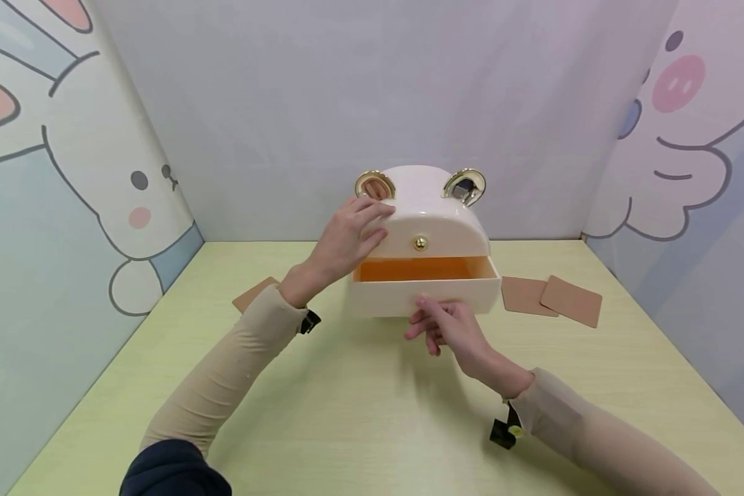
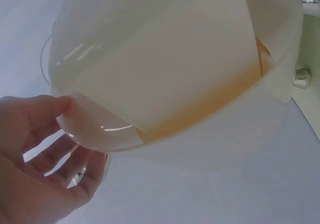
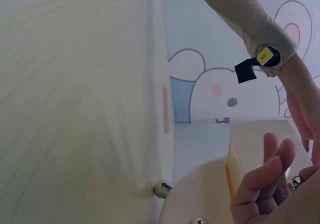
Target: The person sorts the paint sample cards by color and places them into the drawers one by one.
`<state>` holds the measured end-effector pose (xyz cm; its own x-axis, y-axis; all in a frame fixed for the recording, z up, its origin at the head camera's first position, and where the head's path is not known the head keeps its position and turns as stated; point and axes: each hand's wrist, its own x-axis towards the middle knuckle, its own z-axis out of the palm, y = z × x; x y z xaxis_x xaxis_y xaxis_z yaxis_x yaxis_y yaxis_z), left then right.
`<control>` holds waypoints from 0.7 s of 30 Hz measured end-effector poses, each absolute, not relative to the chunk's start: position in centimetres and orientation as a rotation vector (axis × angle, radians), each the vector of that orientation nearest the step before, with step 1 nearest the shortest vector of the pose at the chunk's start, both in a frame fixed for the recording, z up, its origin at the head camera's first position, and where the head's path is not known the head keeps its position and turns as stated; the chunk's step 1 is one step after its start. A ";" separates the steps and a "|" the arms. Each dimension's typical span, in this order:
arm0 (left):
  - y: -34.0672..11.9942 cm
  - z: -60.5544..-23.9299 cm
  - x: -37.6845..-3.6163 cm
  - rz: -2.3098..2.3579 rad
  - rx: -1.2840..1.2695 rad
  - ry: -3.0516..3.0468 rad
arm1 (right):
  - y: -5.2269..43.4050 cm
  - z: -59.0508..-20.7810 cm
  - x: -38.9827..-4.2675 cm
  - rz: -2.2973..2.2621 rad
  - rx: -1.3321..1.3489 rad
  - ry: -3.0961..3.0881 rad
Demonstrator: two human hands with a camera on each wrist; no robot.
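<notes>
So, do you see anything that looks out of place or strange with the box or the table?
Nothing looks damaged or spilled. The bear-shaped box stands upright with its drawer pulled out. The left hand rests on the box, the right hand touches the drawer front. Brown squares lie flat, two overlapping.

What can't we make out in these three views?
- Drawer contents: head view shows only its orange inner back wall; the front panel hides the floor.
- Right hand grip: its fingers lie against the drawer front, and the hand hides whether there is a pull there.
- Left card: partly hidden behind the left hand's sleeve.
- Box: left wrist view is too close and overexposed, its edges cut off.
</notes>
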<state>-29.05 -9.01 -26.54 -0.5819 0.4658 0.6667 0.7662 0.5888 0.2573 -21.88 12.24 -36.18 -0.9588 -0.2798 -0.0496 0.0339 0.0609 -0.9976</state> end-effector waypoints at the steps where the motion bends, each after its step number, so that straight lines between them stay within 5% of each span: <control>1: -9.0 -26.5 -29.1 -0.729 -0.977 -2.275 | 12.3 -36.2 -22.0 -1.990 -0.250 2.108; 21: -9.1 -26.6 -29.2 -0.729 -0.981 -2.274 | 12.1 -36.3 -25.3 -1.997 -0.230 2.124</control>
<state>-29.19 -9.06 -26.63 -0.5806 0.4681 0.6661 0.7681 0.5863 0.2574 -25.29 12.09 -36.30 -0.9643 -0.2599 -0.0499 0.0338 0.0659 -0.9972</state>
